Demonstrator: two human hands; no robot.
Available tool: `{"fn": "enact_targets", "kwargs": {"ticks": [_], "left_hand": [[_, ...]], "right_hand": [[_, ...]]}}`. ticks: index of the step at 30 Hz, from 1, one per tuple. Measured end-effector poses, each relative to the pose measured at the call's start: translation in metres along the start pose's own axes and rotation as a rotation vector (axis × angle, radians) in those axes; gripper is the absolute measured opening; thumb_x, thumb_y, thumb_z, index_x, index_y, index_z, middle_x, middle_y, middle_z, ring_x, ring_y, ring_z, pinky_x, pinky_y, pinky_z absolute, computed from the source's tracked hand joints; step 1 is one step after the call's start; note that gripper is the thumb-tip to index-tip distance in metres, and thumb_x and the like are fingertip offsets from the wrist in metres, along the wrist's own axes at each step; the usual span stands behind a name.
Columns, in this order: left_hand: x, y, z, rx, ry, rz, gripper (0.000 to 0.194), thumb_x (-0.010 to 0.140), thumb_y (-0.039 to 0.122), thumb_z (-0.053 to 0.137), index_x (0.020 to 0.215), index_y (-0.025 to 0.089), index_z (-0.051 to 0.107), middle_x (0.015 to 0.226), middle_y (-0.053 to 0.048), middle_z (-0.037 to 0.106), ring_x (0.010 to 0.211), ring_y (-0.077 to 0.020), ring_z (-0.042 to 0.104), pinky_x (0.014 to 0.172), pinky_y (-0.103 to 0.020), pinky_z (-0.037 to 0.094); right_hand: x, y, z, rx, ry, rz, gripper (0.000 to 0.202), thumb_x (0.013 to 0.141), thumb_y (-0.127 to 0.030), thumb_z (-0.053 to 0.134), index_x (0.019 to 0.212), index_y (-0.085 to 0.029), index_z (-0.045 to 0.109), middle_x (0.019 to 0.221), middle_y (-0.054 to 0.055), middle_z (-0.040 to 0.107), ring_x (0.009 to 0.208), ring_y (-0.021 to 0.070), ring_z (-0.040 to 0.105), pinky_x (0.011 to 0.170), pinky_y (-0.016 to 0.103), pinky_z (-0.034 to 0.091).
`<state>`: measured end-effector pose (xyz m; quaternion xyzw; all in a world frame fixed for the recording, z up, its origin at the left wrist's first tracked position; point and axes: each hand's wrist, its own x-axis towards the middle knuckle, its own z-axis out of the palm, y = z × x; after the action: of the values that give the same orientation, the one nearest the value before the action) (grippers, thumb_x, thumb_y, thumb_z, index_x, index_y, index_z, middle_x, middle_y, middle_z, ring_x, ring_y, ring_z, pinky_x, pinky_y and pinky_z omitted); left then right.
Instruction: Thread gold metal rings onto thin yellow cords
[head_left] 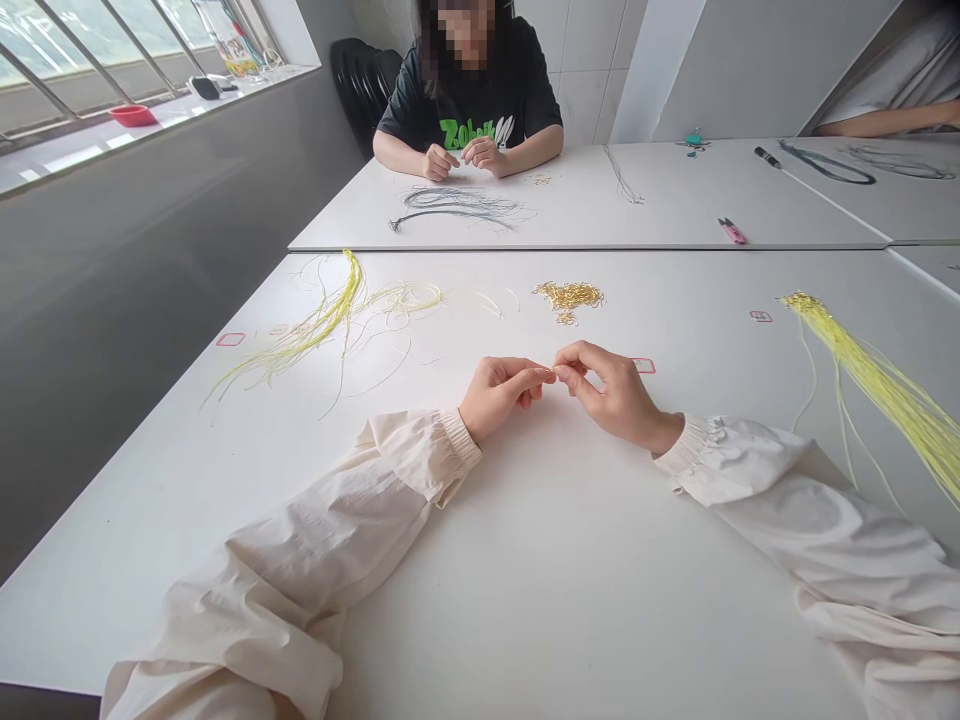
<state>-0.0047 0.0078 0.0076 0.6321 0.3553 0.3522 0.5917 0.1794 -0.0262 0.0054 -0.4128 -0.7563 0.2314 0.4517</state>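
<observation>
Over the middle of the white table (555, 560), my left hand (502, 392) and my right hand (611, 393) meet at the fingertips. Both are closed in a pinch, thumb against forefinger. Whatever sits between the fingertips is too small to name. Just beyond them lies a pile of small gold metal pieces (571, 296). A loose bundle of yellow cords (349, 290) spreads out to the left. On the right, a thicker bundle of yellow cords (874, 365) has gold pieces at its far end (801, 299).
Across the table a person in a black shirt (472, 110) works with both hands near grey cords (457, 205). Pink thread snips (732, 231) lie at the far right. Red-edged labels (231, 340) are on the table. A barred window and sill (187, 110) stand left.
</observation>
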Motion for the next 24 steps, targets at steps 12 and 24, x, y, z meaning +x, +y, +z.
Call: {"fn": "enact_targets", "kwargs": {"ticks": [12, 24], "left_hand": [[-0.0020, -0.0003, 0.0020, 0.037, 0.074, 0.022, 0.026, 0.085, 0.033, 0.062, 0.074, 0.012, 0.072, 0.059, 0.000, 0.056, 0.053, -0.0085, 0.046, 0.054, -0.023, 0.039], [-0.0025, 0.0009, 0.0019, 0.092, 0.082, 0.043, 0.030, 0.086, 0.039, 0.063, 0.076, 0.013, 0.073, 0.060, 0.000, 0.057, 0.050, -0.0082, 0.043, 0.051, -0.024, 0.035]], "right_hand": [[-0.0013, 0.0044, -0.0017, 0.194, 0.009, 0.157, 0.008, 0.093, -0.030, 0.059, 0.093, -0.022, 0.059, 0.089, 0.003, 0.061, 0.080, 0.0171, 0.059, 0.077, 0.035, 0.049], [0.0002, 0.0039, -0.0004, 0.286, -0.002, 0.219, 0.016, 0.092, -0.038, 0.061, 0.096, -0.022, 0.061, 0.091, 0.004, 0.063, 0.078, 0.0162, 0.058, 0.074, 0.035, 0.048]]}}
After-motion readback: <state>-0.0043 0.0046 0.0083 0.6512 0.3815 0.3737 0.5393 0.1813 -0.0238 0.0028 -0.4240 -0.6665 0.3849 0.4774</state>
